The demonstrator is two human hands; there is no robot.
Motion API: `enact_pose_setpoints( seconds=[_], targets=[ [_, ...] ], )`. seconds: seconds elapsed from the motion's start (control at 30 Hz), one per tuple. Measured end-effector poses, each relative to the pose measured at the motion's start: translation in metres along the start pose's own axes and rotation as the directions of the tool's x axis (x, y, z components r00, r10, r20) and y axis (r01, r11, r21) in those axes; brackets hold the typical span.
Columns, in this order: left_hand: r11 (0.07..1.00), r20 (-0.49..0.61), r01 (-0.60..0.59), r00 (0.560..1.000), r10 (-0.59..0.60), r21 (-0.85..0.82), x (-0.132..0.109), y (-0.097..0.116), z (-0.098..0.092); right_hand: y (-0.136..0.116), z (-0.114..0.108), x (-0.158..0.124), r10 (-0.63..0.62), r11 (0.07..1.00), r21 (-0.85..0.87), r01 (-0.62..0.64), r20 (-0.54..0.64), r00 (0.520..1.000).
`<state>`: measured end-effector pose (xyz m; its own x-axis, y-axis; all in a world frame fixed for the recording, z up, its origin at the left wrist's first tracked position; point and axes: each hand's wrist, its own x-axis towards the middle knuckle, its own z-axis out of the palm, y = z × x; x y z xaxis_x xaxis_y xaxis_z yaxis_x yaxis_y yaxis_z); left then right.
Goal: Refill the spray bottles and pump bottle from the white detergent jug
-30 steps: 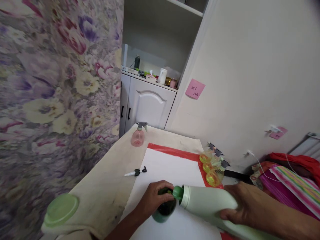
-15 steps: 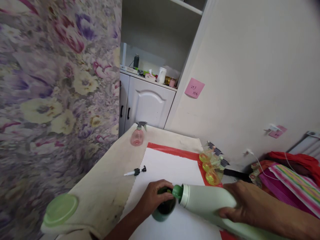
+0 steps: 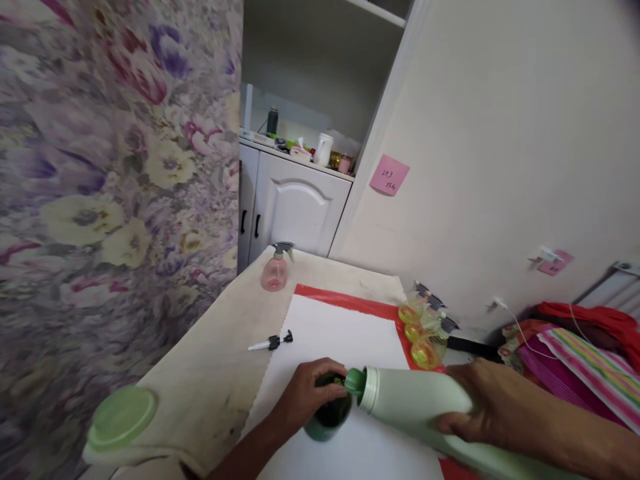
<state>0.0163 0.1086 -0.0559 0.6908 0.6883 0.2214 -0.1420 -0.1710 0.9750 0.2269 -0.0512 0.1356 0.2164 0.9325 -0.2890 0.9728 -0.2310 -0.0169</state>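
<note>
My right hand (image 3: 483, 400) is wrapped round a large pale green bottle (image 3: 415, 403), tipped on its side with its mouth to the left. At that mouth a green spout (image 3: 355, 382) sits beside the top of a dark green bottle (image 3: 325, 421). My left hand (image 3: 315, 390) is closed round the upper part of this dark bottle, which stands on a white sheet (image 3: 345, 333). Whether liquid is flowing cannot be made out. A black pump head (image 3: 273, 343) with a pale tube lies across the sheet's left edge.
A pink spray bottle (image 3: 275, 273) stands toward the back of the table. Several yellow-filled spray bottles (image 3: 425, 347) cluster at the right edge, on red material (image 3: 345, 301). At the near left is a light green lid (image 3: 123, 417). A white cabinet (image 3: 300, 200) stands behind.
</note>
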Motion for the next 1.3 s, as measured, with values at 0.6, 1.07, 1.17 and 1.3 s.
enact_pose_setpoints(
  seconds=[0.6,1.07,1.17,1.3],
  targets=[
    [1.000,-0.008,0.018,1.000,-0.018,0.004,-0.0006,0.0041,0.0003,0.0031,0.0026,0.0015,-0.011,1.000,-0.029,0.010,-0.043,0.999],
    [1.000,-0.008,0.017,1.000,-0.018,-0.007,0.0001,-0.0002,0.0006,0.0004,-0.0009,-0.0007,0.003,0.999,-0.036,-0.004,-0.027,1.000],
    [1.000,-0.007,0.015,1.000,-0.015,-0.009,0.0004,-0.0009,0.0003,0.0015,-0.0006,0.0004,-0.019,0.999,-0.034,0.018,-0.029,0.999],
    [1.000,-0.002,0.015,1.000,-0.015,-0.013,0.0000,0.0006,0.0001,0.0000,-0.0021,0.0003,-0.010,0.999,-0.036,0.010,-0.018,1.000]
  ],
)
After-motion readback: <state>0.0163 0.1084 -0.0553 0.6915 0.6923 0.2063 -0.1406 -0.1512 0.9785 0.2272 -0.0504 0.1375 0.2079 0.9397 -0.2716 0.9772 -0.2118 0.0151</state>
